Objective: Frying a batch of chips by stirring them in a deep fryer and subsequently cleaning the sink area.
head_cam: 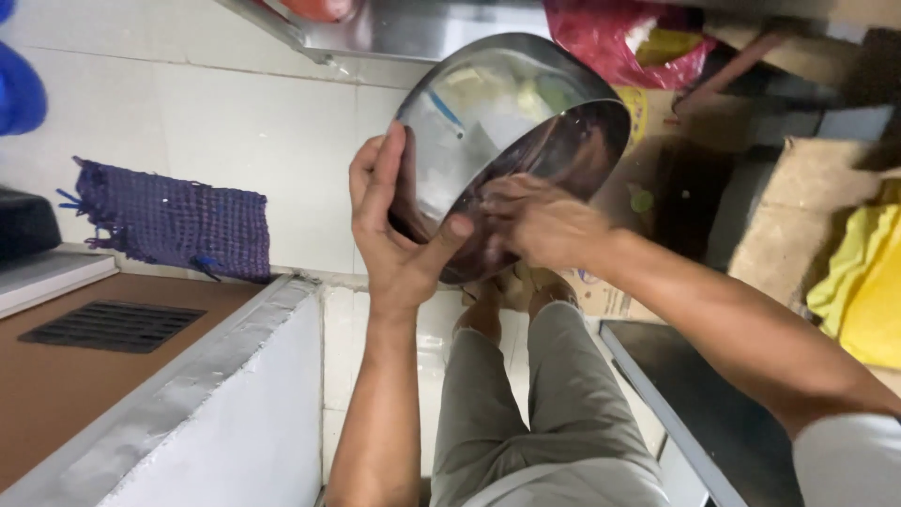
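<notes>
Steel, shiny and round — the bowl point(511, 122) is up in front of me, tilted on edge with its hollow turned toward my right, its side mirroring blurry patches of white, yellow and green. My left hand point(399, 230) grips the rim from the left, thumb hooked over the lower edge, fingers flat along the outside. My right hand point(537, 221) is pressed against the inside near the bottom, fingers curled on the metal; whether it holds anything I cannot tell. Below the bowl are my grey trousers point(544, 413) and the white tiled floor point(253, 122). A purple mat point(174, 221) lies to the left, by a brown drain pit with a grate point(113, 326) and a low white wall point(235, 413). Beyond the bowl sit a red bag point(610, 42) and cardboard point(798, 216) — a yellow cloth point(868, 282) at the right.
</notes>
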